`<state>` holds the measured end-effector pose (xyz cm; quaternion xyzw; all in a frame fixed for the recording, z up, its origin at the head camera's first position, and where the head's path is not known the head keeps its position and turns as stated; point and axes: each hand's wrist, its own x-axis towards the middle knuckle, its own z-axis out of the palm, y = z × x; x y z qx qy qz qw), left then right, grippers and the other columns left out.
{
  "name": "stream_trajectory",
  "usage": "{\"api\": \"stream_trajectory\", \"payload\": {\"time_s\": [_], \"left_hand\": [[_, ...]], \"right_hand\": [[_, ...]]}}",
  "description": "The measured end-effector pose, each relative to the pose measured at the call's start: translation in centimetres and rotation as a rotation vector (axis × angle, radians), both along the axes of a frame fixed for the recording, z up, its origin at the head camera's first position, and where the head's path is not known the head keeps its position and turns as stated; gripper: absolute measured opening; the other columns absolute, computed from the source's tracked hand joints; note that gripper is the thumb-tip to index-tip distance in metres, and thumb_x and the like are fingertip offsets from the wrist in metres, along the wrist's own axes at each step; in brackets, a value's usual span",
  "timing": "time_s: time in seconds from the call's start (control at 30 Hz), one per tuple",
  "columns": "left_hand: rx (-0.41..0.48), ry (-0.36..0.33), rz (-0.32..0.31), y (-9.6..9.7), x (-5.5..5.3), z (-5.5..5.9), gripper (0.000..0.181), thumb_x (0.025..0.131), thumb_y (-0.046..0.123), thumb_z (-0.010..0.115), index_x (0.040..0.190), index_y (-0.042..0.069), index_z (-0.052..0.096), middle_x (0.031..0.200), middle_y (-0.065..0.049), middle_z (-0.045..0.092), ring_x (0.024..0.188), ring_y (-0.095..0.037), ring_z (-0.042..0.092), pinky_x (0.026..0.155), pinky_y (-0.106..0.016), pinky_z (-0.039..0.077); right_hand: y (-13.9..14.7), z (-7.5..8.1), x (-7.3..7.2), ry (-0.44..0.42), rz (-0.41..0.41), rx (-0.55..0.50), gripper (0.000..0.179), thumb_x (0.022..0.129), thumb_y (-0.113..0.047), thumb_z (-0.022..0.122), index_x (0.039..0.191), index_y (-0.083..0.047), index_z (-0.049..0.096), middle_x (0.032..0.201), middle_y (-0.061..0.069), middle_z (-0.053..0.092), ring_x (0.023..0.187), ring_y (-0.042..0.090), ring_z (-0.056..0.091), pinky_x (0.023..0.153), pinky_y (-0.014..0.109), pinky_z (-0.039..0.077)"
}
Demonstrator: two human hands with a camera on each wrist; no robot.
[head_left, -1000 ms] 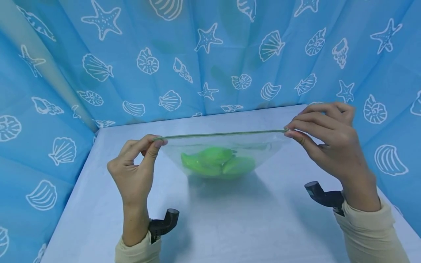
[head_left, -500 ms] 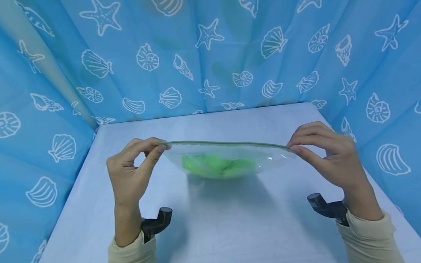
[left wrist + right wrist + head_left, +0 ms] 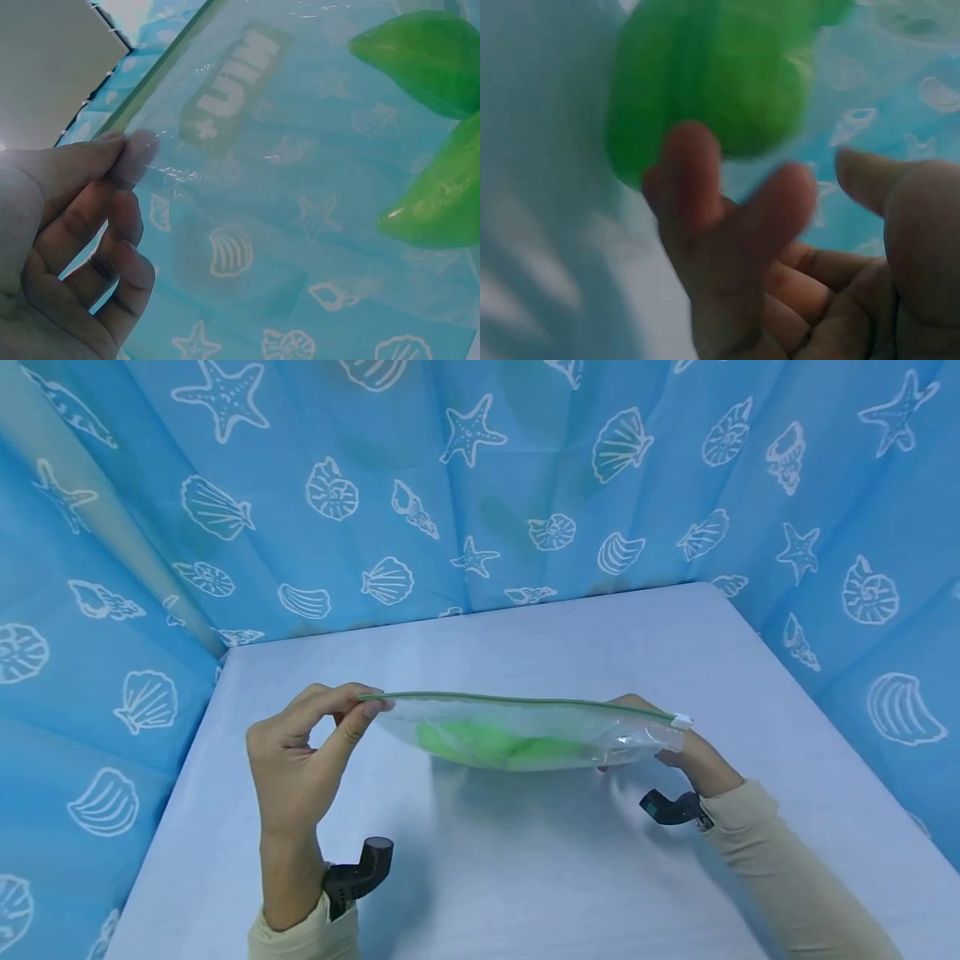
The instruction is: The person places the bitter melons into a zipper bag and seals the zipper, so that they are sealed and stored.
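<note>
A clear zip bag (image 3: 622, 745) with a green zip strip hangs above the table, holding several green, pointed, mango-like fruits (image 3: 502, 746). My left hand (image 3: 296, 768) pinches the bag's upper left corner between thumb and fingertips, which the left wrist view shows too. A white slider (image 3: 682, 721) sits at the strip's right end. My right hand (image 3: 701, 762) is behind the bag's right part, partly covered by it. In the right wrist view its fingers (image 3: 690, 180) look loosely spread beside the fruits, the thumb standing apart; whether they touch the bag is unclear.
A white-covered table (image 3: 525, 877) lies beneath the bag. Blue curtains (image 3: 420, 460) printed with shells and starfish surround its back and sides. Each wrist wears a black camera mount (image 3: 360, 872).
My right hand has let go of the bag's upper right corner and moved down and left behind the bag. The zip strip has dropped somewhat; the left hand still pinches its corner.
</note>
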<state>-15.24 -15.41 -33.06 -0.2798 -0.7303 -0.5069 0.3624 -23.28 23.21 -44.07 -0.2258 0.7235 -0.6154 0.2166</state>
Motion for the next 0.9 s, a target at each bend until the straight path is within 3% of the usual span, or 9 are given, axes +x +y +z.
{"api": "stream_trajectory", "payload": {"time_s": [0.03,0.1,0.23,0.37,0.47,0.53,0.73,0.9], "left_hand": [[-0.004,-0.005,0.003,-0.1,0.1,-0.1,0.014,0.08,-0.013,0.074,0.091,-0.004,0.077,0.079,-0.014,0.071,0.068,-0.011,0.054,0.066,-0.025,0.045],[-0.008,-0.015,0.006,-0.3,0.2,-0.2,0.015,0.08,-0.012,0.074,0.093,-0.003,0.077,0.08,-0.013,0.071,0.069,-0.011,0.054,0.065,-0.025,0.045],[-0.019,-0.045,0.0,-1.1,0.4,-0.9,0.016,0.081,-0.011,0.075,0.095,-0.002,0.077,0.081,-0.011,0.072,0.07,-0.012,0.055,0.065,-0.024,0.045],[-0.052,-0.108,-0.038,-2.1,1.1,-2.6,0.022,0.078,-0.014,0.075,0.095,-0.001,0.077,0.085,-0.009,0.073,0.074,-0.013,0.057,0.065,-0.023,0.046],[-0.085,-0.155,-0.067,-2.6,1.8,-3.8,0.028,0.074,-0.019,0.074,0.095,-0.001,0.077,0.088,-0.008,0.073,0.076,-0.013,0.056,0.065,-0.023,0.045],[-0.098,-0.184,-0.084,-2.8,2.4,-4.2,0.03,0.073,-0.021,0.073,0.095,-0.001,0.077,0.089,-0.009,0.074,0.077,-0.014,0.056,0.065,-0.023,0.045],[-0.154,-0.272,-0.055,-3.1,3.0,-5.2,0.029,0.075,-0.018,0.076,0.095,0.003,0.078,0.091,-0.006,0.074,0.082,-0.014,0.059,0.068,-0.021,0.049],[-0.224,-0.308,-0.009,-4.4,2.7,-8.1,0.029,0.076,-0.009,0.081,0.098,0.009,0.08,0.096,0.0,0.075,0.089,-0.015,0.062,0.074,-0.021,0.05]], "right_hand": [[-0.3,-0.6,-0.2,-0.031,0.016,0.01,0.018,0.095,-0.009,0.067,0.105,-0.019,0.079,0.093,0.004,0.075,0.08,0.016,0.071,0.072,0.034,0.058],[-0.8,-1.3,-0.6,-0.061,0.007,0.04,0.015,0.093,-0.006,0.069,0.104,-0.012,0.076,0.089,0.006,0.074,0.073,0.016,0.07,0.067,0.034,0.058],[-1.7,-3.1,-2.1,-0.143,-0.201,0.108,0.018,0.098,-0.011,0.064,0.106,0.003,0.07,0.089,0.011,0.072,0.072,0.02,0.068,0.065,0.034,0.058],[-2.6,-3.3,-3.2,-0.033,-0.348,0.231,0.026,0.101,-0.021,0.061,0.109,0.002,0.069,0.09,0.01,0.072,0.073,0.021,0.066,0.066,0.033,0.056],[-3.0,-3.4,-4.1,0.057,-0.403,0.329,0.03,0.102,-0.029,0.058,0.109,-0.002,0.07,0.088,0.007,0.072,0.075,0.021,0.064,0.067,0.031,0.054],[-3.2,-3.6,-4.8,0.079,-0.444,0.333,0.03,0.103,-0.03,0.058,0.108,-0.002,0.069,0.088,0.007,0.072,0.076,0.021,0.063,0.068,0.031,0.055],[-3.8,-4.5,-6.6,0.173,-0.576,0.354,0.033,0.102,-0.033,0.058,0.105,-0.003,0.069,0.086,0.006,0.073,0.074,0.019,0.065,0.066,0.029,0.054],[-4.8,-4.7,-8.4,0.242,-0.573,0.369,0.03,0.102,-0.033,0.058,0.103,-0.005,0.069,0.082,0.005,0.071,0.073,0.019,0.064,0.064,0.03,0.052]]}}
